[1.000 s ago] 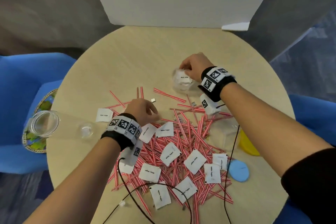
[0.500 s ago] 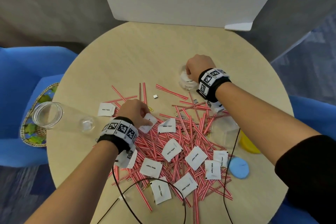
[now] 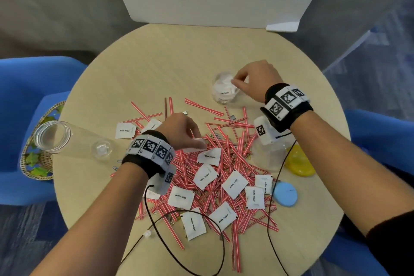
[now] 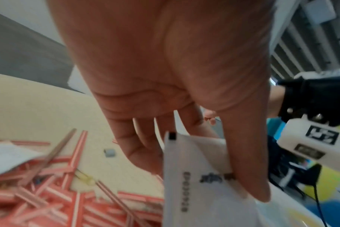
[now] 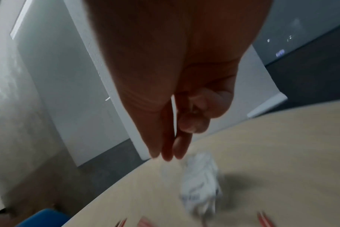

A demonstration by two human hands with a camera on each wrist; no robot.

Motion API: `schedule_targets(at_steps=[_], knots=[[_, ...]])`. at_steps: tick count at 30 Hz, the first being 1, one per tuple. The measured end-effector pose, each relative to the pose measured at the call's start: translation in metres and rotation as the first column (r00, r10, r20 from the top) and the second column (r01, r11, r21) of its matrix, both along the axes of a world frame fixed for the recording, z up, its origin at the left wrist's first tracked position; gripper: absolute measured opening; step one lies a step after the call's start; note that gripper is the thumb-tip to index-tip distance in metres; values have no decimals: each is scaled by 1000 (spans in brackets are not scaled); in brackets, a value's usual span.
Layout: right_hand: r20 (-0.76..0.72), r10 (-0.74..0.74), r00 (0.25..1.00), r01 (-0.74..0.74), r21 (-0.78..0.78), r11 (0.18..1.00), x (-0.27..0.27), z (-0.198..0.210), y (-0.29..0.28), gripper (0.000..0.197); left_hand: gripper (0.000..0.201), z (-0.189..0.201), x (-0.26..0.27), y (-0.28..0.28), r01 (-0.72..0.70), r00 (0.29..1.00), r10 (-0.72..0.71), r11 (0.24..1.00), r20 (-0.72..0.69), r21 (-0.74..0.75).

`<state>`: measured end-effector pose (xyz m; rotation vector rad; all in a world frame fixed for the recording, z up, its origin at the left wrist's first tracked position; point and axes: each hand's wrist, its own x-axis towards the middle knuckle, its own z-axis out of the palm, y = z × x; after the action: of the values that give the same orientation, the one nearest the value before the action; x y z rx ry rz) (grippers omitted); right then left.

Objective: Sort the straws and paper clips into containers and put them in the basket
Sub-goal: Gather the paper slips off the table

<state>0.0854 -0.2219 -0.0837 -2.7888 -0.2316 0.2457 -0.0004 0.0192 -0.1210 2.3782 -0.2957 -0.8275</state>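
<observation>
Right now your left hand (image 4: 165, 73) pinches a white sugar packet (image 4: 202, 184) just above the straws (image 3: 226, 177), while your right hand (image 3: 255, 80), empty, fingertips together, hovers beside the packet-filled jar (image 3: 224, 92).

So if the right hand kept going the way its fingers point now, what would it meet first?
Probably the clear jar of white packets. The right hand hovers beside its mouth, fingertips pointing down-left at it; the right wrist view also shows the jar just beyond them. Depth is uncertain.

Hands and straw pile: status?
Left hand pinches a sugar packet. Right hand empty, fingers at packet-filled jar. Straws unsorted on table, packets on top. Big jar lies empty.
</observation>
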Motion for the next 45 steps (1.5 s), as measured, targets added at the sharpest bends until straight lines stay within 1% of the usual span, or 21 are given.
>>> schedule_targets(at_steps=[1,3,6,7,8,10,12,15,17,19,20,23,25,28,30,32,34,36,39,42,45], knots=[[-48,-12,999,14,48,999,-13,2,-3,23,28,2,-1,-4,39,999,-39,999,-32,7],[-237,45,970,-22,98,995,-45,3,1,19,28,-1,-8,-19,124,991,-119,989,-56,80],[-584,154,797,-143,66,987,-93,-9,16,23,17,-17,-25,-41,197,979,-202,959,2,205],[-661,140,737,-158,33,987,-108,-15,20,26,15,-23,-29,-45,190,978,-205,953,38,236],[-696,120,708,-187,-20,982,-121,-22,22,29,13,-27,-32,-47,171,978,-195,952,70,252],[-678,99,728,-293,-176,940,-143,-34,26,41,11,-32,-35,-48,140,979,-171,958,108,251],[-606,112,787,-350,-290,891,-160,-46,28,52,10,-30,-40,-48,127,975,-163,966,151,226],[-508,172,844,-363,-304,881,-176,-58,27,58,36,-28,-48,-42,19,978,-41,994,203,110],[-499,209,841,-383,-276,881,-179,-60,24,49,43,-25,-52,-34,-39,980,27,997,196,61],[-513,223,829,-380,-224,898,-180,-59,23,29,29,-17,-52,-27,-15,981,-6,994,195,105],[-526,219,822,-356,-174,918,-180,-57,21,27,29,-11,-53,-24,17,981,-41,992,189,126],[-551,188,813,-150,114,982,-176,-43,14,27,49,0,-54,-18,112,990,-118,990,79,82],[-585,147,797,21,270,963,-174,-25,9,24,46,4,-59,-18,167,985,-169,982,26,89],[-639,118,760,135,333,933,-178,-7,-1,28,35,-3,-73,-21,179,981,-188,972,47,151],[-670,40,741,168,242,956,-187,-6,-11,17,34,-14,-83,-25,211,972,-229,953,58,219],[-665,-93,741,162,43,986,-200,-12,-20,17,32,-26,-90,-26,233,962,-263,932,77,277],[-597,-196,778,92,-199,976,-212,-23,-26,31,31,-34,-96,-25,201,960,-246,937,130,286],[-528,-243,814,64,-334,940,-222,-36,-26,41,33,-39,-101,-25,158,959,-212,951,188,267],[-430,-291,855,125,-374,919,-234,-51,-22,39,32,-39,-104,-25,159,954,-212,956,210,245],[-348,-355,868,244,-324,914,-242,-62,-17,39,26,-37,-107,-26,123,963,-162,976,217,180],[-277,-347,896,261,-303,916,-247,-64,-15,37,27,-27,-104,-29,119,971,-137,988,197,98]])
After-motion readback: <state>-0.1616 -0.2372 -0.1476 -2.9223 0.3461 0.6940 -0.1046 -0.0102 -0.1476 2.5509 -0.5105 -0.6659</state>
